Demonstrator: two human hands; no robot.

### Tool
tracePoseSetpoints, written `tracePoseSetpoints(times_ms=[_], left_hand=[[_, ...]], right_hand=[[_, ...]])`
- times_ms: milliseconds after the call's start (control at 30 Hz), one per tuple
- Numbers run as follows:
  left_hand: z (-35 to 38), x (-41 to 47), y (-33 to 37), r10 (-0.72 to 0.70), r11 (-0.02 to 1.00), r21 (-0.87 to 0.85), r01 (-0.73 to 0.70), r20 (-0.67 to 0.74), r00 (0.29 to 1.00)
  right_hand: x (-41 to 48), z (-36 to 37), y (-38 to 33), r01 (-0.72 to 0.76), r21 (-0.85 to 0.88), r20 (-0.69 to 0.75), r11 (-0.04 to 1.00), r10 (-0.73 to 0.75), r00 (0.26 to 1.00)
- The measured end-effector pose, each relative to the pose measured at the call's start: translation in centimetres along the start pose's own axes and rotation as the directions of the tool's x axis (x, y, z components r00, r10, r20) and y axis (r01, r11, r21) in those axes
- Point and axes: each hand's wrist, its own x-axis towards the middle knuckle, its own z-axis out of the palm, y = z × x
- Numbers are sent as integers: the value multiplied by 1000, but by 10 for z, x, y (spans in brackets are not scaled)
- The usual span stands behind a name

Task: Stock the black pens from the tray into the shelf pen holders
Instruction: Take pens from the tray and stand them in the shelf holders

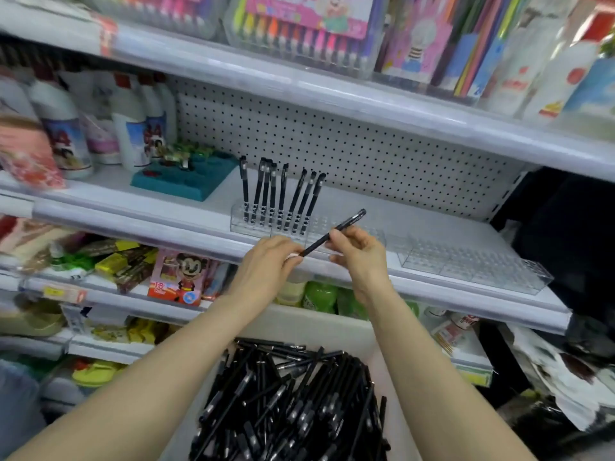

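Nearest, the tray (316, 326) is sitting low between the forearms, heaped with loose black pens (293, 404) lying crosswise.

Above it, the left hand (266, 261) and right hand (357, 252) are sharing one pen (332, 232). The left grip is pinching its lower tip narrowly, and the right grip is curling round the barrel. The pen is slanting up to the right, just in front of the shelf (432, 227) edge. Only fingertips are securing it, so a slip while one hand is letting go would probably send it back into the heap or down among the goods on the lower shelves.

Just beyond, the clear pen holder (239, 224) is sitting close to the shelf front. Its holes are looking faint through the plastic, so a misjudged tip could be striking the top plate and nudging the holder along.

In it, the standing pens (282, 194) are leaning at slightly different angles. A hand coming in beside the rightmost ones could be tipping them.

Further right, a second holder (472, 266) is waiting unfilled, also close to the edge.
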Motion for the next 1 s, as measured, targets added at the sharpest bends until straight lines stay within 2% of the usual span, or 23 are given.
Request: tracePoseSetpoints(times_ms=[133,267,400,600,667,1000], left_hand=[[-1,25,-7,103,975,201,-98,-17,994],[3,40,-20,134,926,353,-131,16,991],[9,40,-26,160,921,364,-142,-19,987],[15,40,-30,183,922,357,-150,-58,981],[16,40,-30,181,920,362,-148,-59,982],[17,39,-26,148,918,378,-120,-46,988]], right_hand=[[32,0,-27,143,-124,-123,982,-159,980],[60,7,-35,206,-331,-148,921,-266,952],[77,20,-31,256,-492,-84,832,-338,937],[89,34,-8,264,-708,77,656,-300,951],[87,37,-3,276,-739,99,615,-307,947],[81,32,-3,270,-712,90,648,-297,951]])
